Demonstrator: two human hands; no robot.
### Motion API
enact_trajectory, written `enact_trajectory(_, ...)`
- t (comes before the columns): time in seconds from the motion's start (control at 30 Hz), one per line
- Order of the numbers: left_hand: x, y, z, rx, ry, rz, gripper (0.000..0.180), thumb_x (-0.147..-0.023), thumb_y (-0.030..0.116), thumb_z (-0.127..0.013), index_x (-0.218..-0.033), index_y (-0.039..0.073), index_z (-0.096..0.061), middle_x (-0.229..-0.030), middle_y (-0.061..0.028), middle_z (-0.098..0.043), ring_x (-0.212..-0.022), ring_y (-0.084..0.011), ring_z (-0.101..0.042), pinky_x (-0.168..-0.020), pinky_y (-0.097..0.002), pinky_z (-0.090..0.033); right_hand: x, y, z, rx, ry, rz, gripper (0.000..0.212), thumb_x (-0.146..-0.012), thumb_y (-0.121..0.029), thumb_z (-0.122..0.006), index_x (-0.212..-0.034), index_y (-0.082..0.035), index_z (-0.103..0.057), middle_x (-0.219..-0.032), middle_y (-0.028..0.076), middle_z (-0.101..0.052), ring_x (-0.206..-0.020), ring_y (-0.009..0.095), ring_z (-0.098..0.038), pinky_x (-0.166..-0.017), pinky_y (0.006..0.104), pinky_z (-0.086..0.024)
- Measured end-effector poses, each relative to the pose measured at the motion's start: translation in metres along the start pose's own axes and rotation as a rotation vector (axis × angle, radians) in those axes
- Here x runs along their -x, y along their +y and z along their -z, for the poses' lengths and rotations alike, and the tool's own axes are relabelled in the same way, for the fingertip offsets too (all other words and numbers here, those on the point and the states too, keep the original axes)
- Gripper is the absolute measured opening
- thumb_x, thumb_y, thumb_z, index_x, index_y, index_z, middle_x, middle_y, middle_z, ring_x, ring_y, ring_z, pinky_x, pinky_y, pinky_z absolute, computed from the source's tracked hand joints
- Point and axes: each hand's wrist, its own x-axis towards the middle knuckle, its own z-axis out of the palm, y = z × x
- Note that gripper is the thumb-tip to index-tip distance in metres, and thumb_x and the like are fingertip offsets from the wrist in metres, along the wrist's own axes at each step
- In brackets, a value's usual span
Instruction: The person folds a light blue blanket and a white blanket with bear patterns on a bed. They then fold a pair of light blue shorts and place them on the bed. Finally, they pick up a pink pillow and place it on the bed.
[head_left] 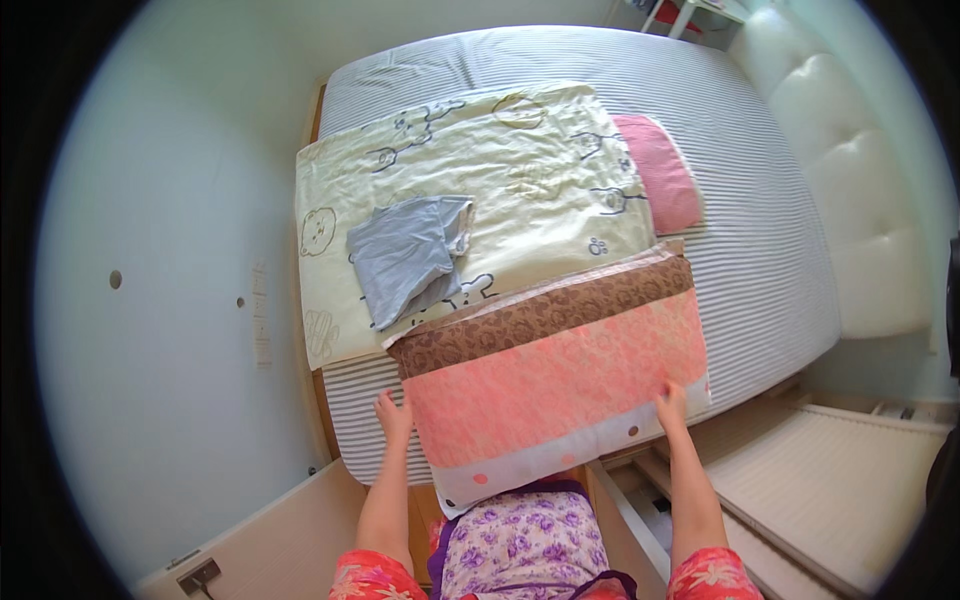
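Observation:
A flat pillow-like piece point(555, 400) with brown, pink and dotted white bands lies at a slant across the bed's near edge, part of it over a cream sheet. Beside its left edge is my left hand point(395, 418), fingers apart and nothing visible in them. My right hand point(672, 402) rests on the pillow's right part near the white band, with its fingers stretched out over the surface. Just beyond the pillow, a crumpled grey-blue cloth point(405, 255) sits on the cream sheet point(520, 170), which is printed with outlined animals.
A striped mattress point(740, 250) spreads under everything, with a padded white headboard point(845, 190) on the right. Past the cream sheet's right edge a pink pillow point(660, 175) peeks out. An open bed-base compartment with slatted panels point(820, 480) stands at the lower right. The wall point(180, 250) is on the left.

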Motion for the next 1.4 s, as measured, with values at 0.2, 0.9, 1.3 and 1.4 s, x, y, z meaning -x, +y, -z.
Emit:
enact_trajectory(0.2,-0.137,-0.008,-0.034,0.47,0.275,0.05,0.034,-0.083,0.027,-0.052,-0.099,-0.003,-0.048,-0.091,-0.0127,-0.054,-0.08,-0.0212,-0.051,-0.072,-0.0319,-0.04,0.048,0.047,-0.007,-0.068,0.078,-0.374,0.019,-0.073,-0.012,-0.056,-0.082,0.0,-0.045,-0.082,0.017,-0.048,-0.08,0.028,-0.045,-0.074,0.0361,-0.038)
enact_trajectory(0.9,-0.111,0.188,0.083,1.353,-0.247,0.283,0.043,-0.073,0.006,-0.062,-0.112,0.006,-0.044,-0.1,-0.0052,-0.053,-0.09,-0.0162,-0.053,-0.072,-0.0304,-0.047,0.054,-0.439,-0.2,-2.171,-1.164,-0.855,0.045,-0.09,-0.028,-0.035,-0.129,-0.007,-0.027,-0.131,0.009,-0.031,-0.121,0.024,-0.029,-0.101,0.0386,-0.024)
enact_trajectory(1.3,0.13,0.032,0.098,1.45,-1.066,0.508,0.077,-0.075,0.053,-0.054,-0.127,0.002,-0.03,-0.127,-0.0084,-0.038,-0.114,-0.019,-0.039,-0.093,-0.0344,-0.032,0.128,-0.307,-0.109,-1.96,-0.387,-0.886,0.047,-0.089,-0.034,-0.034,-0.129,-0.009,-0.029,-0.128,0.007,-0.036,-0.119,0.024,-0.033,-0.099,0.0395,-0.027)
enact_trajectory(1.4,0.097,0.042,0.078,1.714,-1.024,0.56,0.074,-0.079,0.055,-0.045,-0.131,0.006,-0.024,-0.128,-0.0081,-0.038,-0.117,-0.0221,-0.035,-0.098,-0.0366,-0.027,0.13,-0.284,-0.093,-1.986,-0.347,-0.872,0.047,-0.089,-0.035,-0.035,-0.128,-0.009,-0.031,-0.127,0.007,-0.037,-0.118,0.024,-0.034,-0.099,0.0395,-0.027)
